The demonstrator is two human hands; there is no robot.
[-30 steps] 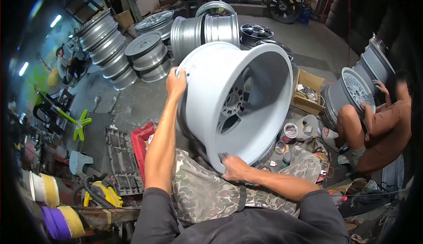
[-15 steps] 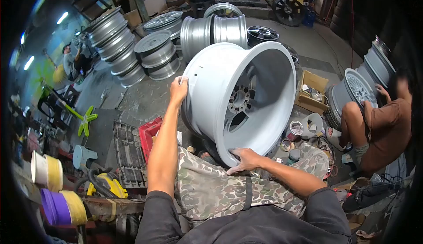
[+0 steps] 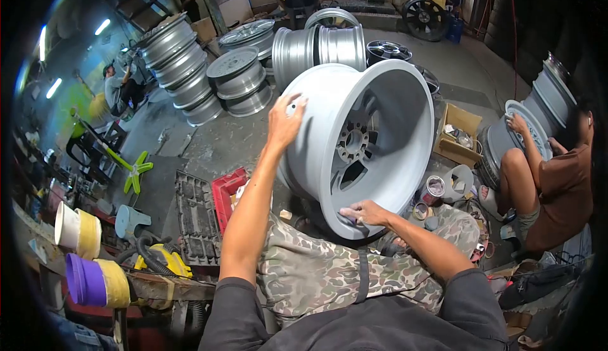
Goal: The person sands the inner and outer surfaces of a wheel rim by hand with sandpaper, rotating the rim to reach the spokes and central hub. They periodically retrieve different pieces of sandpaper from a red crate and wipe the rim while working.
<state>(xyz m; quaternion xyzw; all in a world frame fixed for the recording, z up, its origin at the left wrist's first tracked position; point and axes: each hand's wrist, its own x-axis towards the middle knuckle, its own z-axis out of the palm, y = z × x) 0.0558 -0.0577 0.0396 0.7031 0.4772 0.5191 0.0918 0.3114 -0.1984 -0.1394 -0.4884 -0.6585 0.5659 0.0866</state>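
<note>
A large pale-grey car wheel rim [image 3: 392, 186] stands on its side in front of my knees, its open barrel turned toward the right. My left hand [image 3: 286, 121] lies on the outside of the barrel, fingers stretched out beside a small dark hole. At the rim's lower lip is my right hand [image 3: 367, 213], its fingers bent together and pressed against the inner edge. A small greyish piece shows under those fingertips, too little of it to name. Deep in the barrel are the hub and spokes [image 3: 353, 143].
Stacked silver rims [image 3: 183, 72] stand behind to the left. A cardboard box [image 3: 457, 132] and small cans [image 3: 434, 186] sit at the right, near a seated person [image 3: 557, 186] handling another rim. A red crate [image 3: 227, 192] and a yellow machine [image 3: 163, 259] are at my left.
My left hand has slid from the barrel's far edge onto its outer surface. My right hand has shifted up and right along the lip, its fingers now drawn together. The view has turned slightly left.
</note>
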